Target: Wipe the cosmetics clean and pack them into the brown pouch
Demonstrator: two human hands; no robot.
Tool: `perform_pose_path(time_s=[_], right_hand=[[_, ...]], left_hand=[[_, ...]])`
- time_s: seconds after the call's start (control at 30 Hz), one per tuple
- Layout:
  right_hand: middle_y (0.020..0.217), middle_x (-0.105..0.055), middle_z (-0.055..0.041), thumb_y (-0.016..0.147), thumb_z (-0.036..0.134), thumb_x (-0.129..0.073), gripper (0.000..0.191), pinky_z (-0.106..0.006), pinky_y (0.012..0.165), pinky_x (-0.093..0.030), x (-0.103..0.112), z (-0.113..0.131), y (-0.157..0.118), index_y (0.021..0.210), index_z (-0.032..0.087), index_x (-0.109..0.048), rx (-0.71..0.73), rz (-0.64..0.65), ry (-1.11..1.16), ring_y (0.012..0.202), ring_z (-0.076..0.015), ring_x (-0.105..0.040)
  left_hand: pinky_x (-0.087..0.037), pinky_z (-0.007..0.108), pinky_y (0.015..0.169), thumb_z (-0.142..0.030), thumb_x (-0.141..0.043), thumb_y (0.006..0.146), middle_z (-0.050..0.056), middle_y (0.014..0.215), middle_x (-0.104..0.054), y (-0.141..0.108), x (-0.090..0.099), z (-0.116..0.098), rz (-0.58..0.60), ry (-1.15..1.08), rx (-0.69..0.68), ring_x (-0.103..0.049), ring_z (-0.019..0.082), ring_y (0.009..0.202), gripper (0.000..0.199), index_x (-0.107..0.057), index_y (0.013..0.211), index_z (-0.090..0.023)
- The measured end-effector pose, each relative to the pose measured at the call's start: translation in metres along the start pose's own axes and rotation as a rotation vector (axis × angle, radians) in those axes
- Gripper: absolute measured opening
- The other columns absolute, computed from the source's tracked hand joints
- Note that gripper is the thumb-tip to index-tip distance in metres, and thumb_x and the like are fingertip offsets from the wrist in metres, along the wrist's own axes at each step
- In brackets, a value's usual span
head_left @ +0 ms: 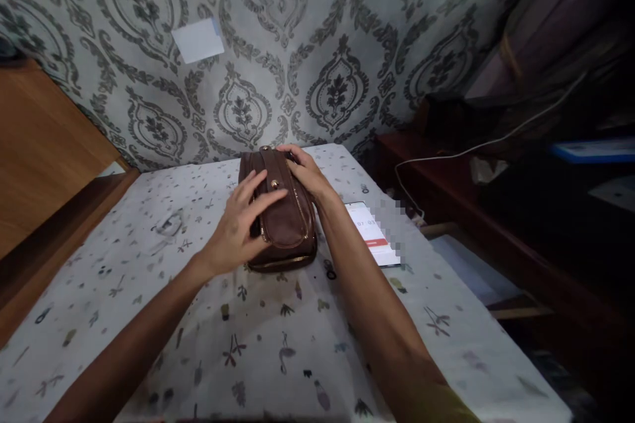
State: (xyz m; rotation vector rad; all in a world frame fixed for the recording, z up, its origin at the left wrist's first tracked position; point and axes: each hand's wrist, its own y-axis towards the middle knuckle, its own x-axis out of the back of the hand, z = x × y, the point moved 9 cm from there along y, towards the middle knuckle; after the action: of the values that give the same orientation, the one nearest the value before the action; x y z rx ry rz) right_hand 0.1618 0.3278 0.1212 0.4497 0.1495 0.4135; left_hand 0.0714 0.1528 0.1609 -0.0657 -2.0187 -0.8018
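Observation:
A brown leather bag (285, 221) with gold zippers and a round gold stud lies on the white patterned cloth (258, 357). My left hand (241, 225) rests against the bag's left side and top, its fingers spread over the leather near the stud. My right hand (308, 175) is at the far right side of the bag, fingers reaching round its upper edge; part of them is hidden behind the bag.
A phone (374, 241) with a lit screen lies right of my right forearm. Beyond the cloth's right edge are a dark red table (446, 192), a white cable (466, 147) and an open drawer (476, 271). A wooden panel (49, 152) stands left. A patterned wall (292, 46) rises behind.

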Motion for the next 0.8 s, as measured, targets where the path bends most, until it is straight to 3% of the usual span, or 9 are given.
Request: perform_pose_path(time_s=[0.1, 0.27, 0.57, 0.8], right_hand=[[0.113, -0.071, -0.0004, 0.079, 0.037, -0.065, 0.029, -0.038, 0.103, -0.046, 0.000, 0.000, 0.000, 0.104, 0.024, -0.066, 0.011, 0.001, 0.005, 0.112, -0.0227, -0.062], [0.114, -0.071, -0.0012, 0.080, 0.039, -0.067, 0.028, -0.038, 0.107, -0.043, 0.001, 0.001, 0.002, 0.104, 0.024, -0.068, 0.038, 0.009, -0.024, 0.114, -0.0224, -0.060], [0.112, -0.073, 0.0006, 0.080, 0.036, -0.066, 0.028, -0.039, 0.106, -0.044, 0.004, -0.003, 0.005, 0.105, 0.025, -0.070, 0.061, 0.000, -0.051, 0.112, -0.0220, -0.062], [0.124, -0.071, -0.0021, 0.081, 0.040, -0.066, 0.032, -0.042, 0.113, -0.038, 0.007, -0.005, 0.007, 0.108, 0.025, -0.074, 0.055, -0.054, -0.120, 0.123, -0.0236, -0.059]], left_hand=[[-0.026, 0.059, 0.121, -0.040, -0.055, 0.096, 0.006, 0.164, -0.028, -0.019, -0.007, -0.018, 0.021, 0.083, -0.035, -0.019, 0.037, 0.153, 0.051, -0.047, 0.146, -0.037], [-0.029, 0.059, 0.119, -0.042, -0.056, 0.095, 0.008, 0.162, -0.034, -0.025, -0.010, -0.020, -0.032, 0.127, -0.106, -0.025, 0.036, 0.151, 0.054, -0.043, 0.148, -0.039], [-0.030, 0.056, 0.117, -0.032, -0.052, 0.097, 0.009, 0.152, -0.049, -0.027, -0.015, -0.014, -0.134, 0.186, -0.091, -0.036, 0.031, 0.145, 0.037, -0.059, 0.134, -0.032], [-0.034, 0.053, 0.115, -0.032, -0.050, 0.098, 0.006, 0.144, -0.057, -0.027, -0.013, -0.011, -0.233, 0.171, -0.075, -0.041, 0.028, 0.141, 0.031, -0.068, 0.123, -0.032]])
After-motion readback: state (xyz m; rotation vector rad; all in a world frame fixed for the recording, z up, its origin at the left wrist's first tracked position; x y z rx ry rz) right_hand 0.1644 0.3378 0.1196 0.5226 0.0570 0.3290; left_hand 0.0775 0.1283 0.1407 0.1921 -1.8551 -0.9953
